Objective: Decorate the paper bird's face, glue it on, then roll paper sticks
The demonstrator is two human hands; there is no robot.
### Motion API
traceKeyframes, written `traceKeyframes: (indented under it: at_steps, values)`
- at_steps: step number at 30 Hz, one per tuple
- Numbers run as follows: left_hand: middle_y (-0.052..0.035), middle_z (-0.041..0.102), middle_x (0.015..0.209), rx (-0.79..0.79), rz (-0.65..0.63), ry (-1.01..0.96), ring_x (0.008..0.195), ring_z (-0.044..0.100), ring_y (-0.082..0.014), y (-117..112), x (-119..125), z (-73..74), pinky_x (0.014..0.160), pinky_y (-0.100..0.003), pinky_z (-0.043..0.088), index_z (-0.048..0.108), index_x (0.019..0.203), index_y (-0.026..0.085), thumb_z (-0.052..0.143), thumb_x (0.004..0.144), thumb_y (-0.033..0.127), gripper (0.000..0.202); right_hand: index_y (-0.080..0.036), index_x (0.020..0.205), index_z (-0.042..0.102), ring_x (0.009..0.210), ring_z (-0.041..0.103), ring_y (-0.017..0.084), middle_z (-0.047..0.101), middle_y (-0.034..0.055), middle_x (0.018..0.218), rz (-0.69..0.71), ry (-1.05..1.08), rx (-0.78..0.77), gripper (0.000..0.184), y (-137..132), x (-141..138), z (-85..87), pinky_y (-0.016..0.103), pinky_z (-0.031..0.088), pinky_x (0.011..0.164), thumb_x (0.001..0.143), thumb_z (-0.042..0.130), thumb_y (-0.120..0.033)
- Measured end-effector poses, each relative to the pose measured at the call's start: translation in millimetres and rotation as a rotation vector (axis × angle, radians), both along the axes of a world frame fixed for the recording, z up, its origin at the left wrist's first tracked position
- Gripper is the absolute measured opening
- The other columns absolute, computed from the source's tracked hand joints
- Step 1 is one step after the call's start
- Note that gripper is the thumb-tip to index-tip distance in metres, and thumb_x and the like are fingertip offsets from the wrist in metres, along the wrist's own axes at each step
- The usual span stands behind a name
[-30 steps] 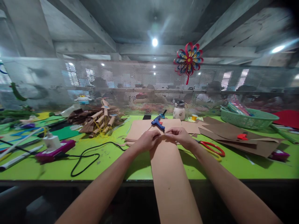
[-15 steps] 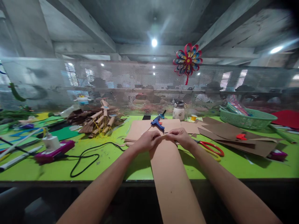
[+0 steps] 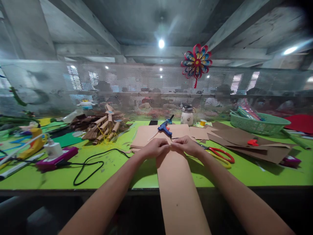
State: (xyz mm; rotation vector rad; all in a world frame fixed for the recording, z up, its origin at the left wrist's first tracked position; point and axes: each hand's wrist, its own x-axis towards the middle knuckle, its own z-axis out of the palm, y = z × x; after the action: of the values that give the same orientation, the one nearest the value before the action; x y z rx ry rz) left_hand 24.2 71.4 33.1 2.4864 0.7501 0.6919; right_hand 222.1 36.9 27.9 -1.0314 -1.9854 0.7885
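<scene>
A long strip of tan paper [image 3: 179, 189] runs from between my hands down over the table's front edge. My left hand [image 3: 156, 148] pinches its far end on the left, thumb and fingers pressed together. Close beside it, my right hand [image 3: 187, 146] pinches the same end, and the fingertips of both hands almost meet. The very edge of the paper is hidden under the fingers. Just beyond my hands a blue glue gun [image 3: 165, 128] lies on a stack of tan paper sheets [image 3: 144, 135]. Scissors with red and yellow handles [image 3: 222, 155] lie right of my right hand.
A purple power strip [image 3: 58, 159] with a white plug and black cable is at left, near a yellow tool [image 3: 34, 143]. Rolled brown paper pieces [image 3: 107, 125] lie behind. Brown sheets [image 3: 249, 143], a green basket [image 3: 259, 125] and a white jar [image 3: 187, 116] stand right and back.
My fingertips have drawn closer together on the paper's end, and the strip's lower part has shifted slightly left. A yellow tool has appeared at the far left of the table.
</scene>
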Motion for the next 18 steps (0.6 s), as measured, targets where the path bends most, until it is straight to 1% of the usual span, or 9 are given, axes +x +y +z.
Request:
traceKeyframes:
  at_steps: [3,7,10,14,16,18]
  values:
    - [-0.0009,0.054,0.071,-0.154,-0.050,-0.004,0.063,0.046,-0.0109,4.3,-5.6,3.0,0.055,-0.021,0.034,0.057,0.081,0.014,0.043,0.081,0.041,0.031,-0.011,0.067,0.063,0.052,0.040,0.009,0.049,-0.0001,0.055,-0.002,0.012,0.002,0.041,2.7,3.6,-0.6,0.021,0.030,0.047,0.076,0.050,-0.048]
    - [0.0009,0.046,0.063,-0.406,-0.149,-0.031,0.058,0.044,-0.0100,3.1,-13.6,10.1,0.053,-0.021,0.036,0.053,0.074,0.013,0.042,0.081,0.047,0.037,-0.010,0.071,0.065,0.055,0.044,0.010,0.054,0.0015,0.060,-0.018,0.069,-0.010,0.040,5.3,8.4,0.2,0.021,0.034,0.050,0.075,0.052,-0.047]
    - [-0.0001,0.047,0.066,-0.583,-0.163,-0.070,0.061,0.048,-0.0112,0.0,-16.2,13.4,0.054,-0.022,0.041,0.054,0.079,0.013,0.045,0.079,0.049,0.037,-0.010,0.072,0.066,0.056,0.047,0.011,0.056,0.0023,0.062,-0.031,0.111,-0.017,0.037,5.1,10.2,1.6,0.021,0.035,0.051,0.074,0.054,-0.045]
    - [-0.0041,0.052,0.074,-0.705,-0.147,-0.118,0.064,0.051,-0.0122,0.3,-16.3,10.6,0.052,-0.022,0.042,0.057,0.088,0.012,0.047,0.079,0.048,0.039,-0.010,0.074,0.067,0.059,0.050,0.012,0.060,0.0036,0.066,-0.039,0.154,-0.027,0.036,5.2,10.6,1.7,0.022,0.037,0.053,0.073,0.056,-0.044]
    - [-0.0036,0.052,0.071,-0.746,-0.133,-0.141,0.060,0.050,-0.0112,1.5,-15.8,7.7,0.050,-0.022,0.042,0.056,0.088,0.012,0.047,0.078,0.048,0.038,-0.010,0.076,0.068,0.058,0.050,0.012,0.061,0.0035,0.066,-0.045,0.163,-0.035,0.036,5.9,10.5,0.8,0.022,0.037,0.053,0.073,0.057,-0.044]
    - [-0.0007,0.048,0.066,-0.774,-0.127,-0.163,0.054,0.047,-0.0092,1.8,-14.9,5.5,0.049,-0.022,0.043,0.055,0.084,0.013,0.050,0.077,0.048,0.036,-0.010,0.076,0.068,0.057,0.049,0.011,0.060,0.0032,0.064,-0.055,0.156,-0.025,0.036,6.6,10.5,-0.1,0.021,0.036,0.051,0.073,0.056,-0.044]
